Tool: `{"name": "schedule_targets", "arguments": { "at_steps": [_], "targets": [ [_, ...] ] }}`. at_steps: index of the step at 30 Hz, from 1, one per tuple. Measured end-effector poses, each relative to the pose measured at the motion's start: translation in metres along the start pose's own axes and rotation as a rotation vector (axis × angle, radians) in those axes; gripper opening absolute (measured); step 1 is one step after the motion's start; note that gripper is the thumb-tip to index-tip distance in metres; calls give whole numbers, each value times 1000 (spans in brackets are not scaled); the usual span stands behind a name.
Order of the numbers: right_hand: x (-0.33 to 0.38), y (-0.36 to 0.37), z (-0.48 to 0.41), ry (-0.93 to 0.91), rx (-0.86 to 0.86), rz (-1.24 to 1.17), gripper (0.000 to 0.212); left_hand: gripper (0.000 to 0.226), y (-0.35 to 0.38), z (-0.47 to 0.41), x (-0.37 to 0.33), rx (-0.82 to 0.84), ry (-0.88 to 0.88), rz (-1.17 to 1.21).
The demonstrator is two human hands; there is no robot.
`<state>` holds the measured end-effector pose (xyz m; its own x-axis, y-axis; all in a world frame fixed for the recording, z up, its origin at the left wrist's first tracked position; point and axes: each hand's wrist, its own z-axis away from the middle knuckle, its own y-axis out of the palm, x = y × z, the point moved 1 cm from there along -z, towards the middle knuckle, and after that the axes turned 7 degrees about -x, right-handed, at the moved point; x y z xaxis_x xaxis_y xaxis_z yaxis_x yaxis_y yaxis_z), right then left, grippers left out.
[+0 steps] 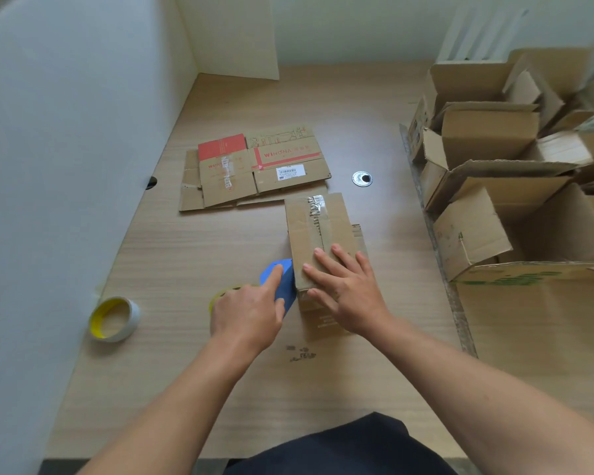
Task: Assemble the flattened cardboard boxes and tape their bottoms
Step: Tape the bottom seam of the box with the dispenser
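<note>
A small brown cardboard box (318,224) stands on the wooden table (192,389) with its closed flaps facing up and a strip of clear tape along the seam. My right hand (343,286) lies flat on the near end of that top, fingers straight. My left hand (251,311) grips a blue tape dispenser (287,279) with a yellow-cored roll, index finger stretched along it, its front against the box's near left edge. Flattened printed cartons (254,166) lie behind the box.
A spare tape roll (114,319) with a yellow core sits at the near left. Several assembled open boxes (494,159) crowd the right side on a large cardboard sheet (528,320). A round metal grommet (362,178) is in the tabletop. White partitions wall the left and back.
</note>
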<state>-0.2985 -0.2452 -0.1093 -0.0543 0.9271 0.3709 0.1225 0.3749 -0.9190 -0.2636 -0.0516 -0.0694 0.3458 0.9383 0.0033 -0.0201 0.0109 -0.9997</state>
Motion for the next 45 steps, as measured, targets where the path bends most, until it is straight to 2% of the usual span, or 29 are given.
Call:
{"name": "schedule_targets", "arguments": {
  "at_steps": [4,9,16,20,22,27,31,35,38,41,45],
  "targets": [
    [9,-2,6,21,-31,96,60,57,7,1,7,22,-34,78],
    [26,0,2,28,-82,193,54,57,8,6,23,38,-82,146],
    [12,-2,1,5,51,221,58,56,-2,5,40,25,-140,168],
    [0,-14,11,9,101,268,84,56,-9,4,53,-12,-161,197],
    [-8,-21,15,2,103,282,90,56,-12,3,55,-21,-167,206],
    [-13,-33,3,54,76,223,86,57,-18,0,50,-28,-152,213],
    [-10,-34,-15,114,144,268,85,57,-21,-6,48,1,-134,192],
    [-13,-37,-18,71,207,275,73,57,-26,-9,52,4,-113,197],
    [-22,-42,-13,9,252,261,75,57,-27,-10,55,0,-116,197],
    [-25,-44,-10,11,208,237,74,57,-28,-10,56,2,-121,192],
    [-13,-42,-18,111,147,254,75,57,-30,-10,57,-7,-113,203]
  ]
}}
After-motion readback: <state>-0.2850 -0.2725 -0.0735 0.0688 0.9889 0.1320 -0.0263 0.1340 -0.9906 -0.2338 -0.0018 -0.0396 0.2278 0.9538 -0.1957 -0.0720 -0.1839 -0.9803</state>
